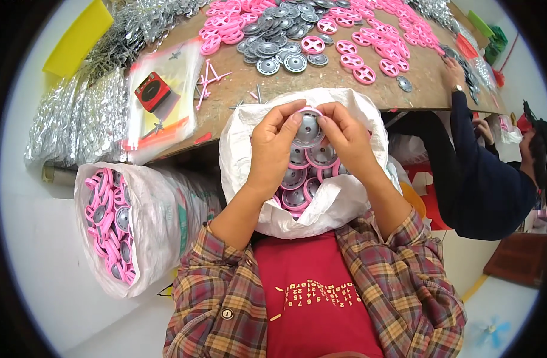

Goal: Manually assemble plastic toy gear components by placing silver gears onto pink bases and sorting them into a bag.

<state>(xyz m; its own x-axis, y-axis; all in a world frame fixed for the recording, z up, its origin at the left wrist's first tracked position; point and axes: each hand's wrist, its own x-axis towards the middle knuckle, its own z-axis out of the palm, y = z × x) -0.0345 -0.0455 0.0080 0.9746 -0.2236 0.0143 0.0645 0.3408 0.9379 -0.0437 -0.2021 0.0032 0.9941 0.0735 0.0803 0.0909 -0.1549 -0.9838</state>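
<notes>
Between both hands I hold a small toy wheel [308, 128], a grey hubcap disc with a pink rim, above an open white woven sack [240, 164]. My left hand [272, 140] grips its left edge with thumb and fingers, and my right hand [345, 136] pinches the right edge. Inside the sack lie several more pink-rimmed wheels [294, 178] with grey centres. Just beyond the sack, on the brown table [219, 122], a pile of loose grey discs [279, 45] sits among pink spoked rings [364, 74].
Another white sack [160, 203], full of pink and grey wheels, stands at my left. Silver tinsel strips [76, 113], a red-and-black device [152, 92] on plastic bags and pink rods [205, 83] lie at the table's left. A person in dark clothes [482, 179] reaches over the table at right.
</notes>
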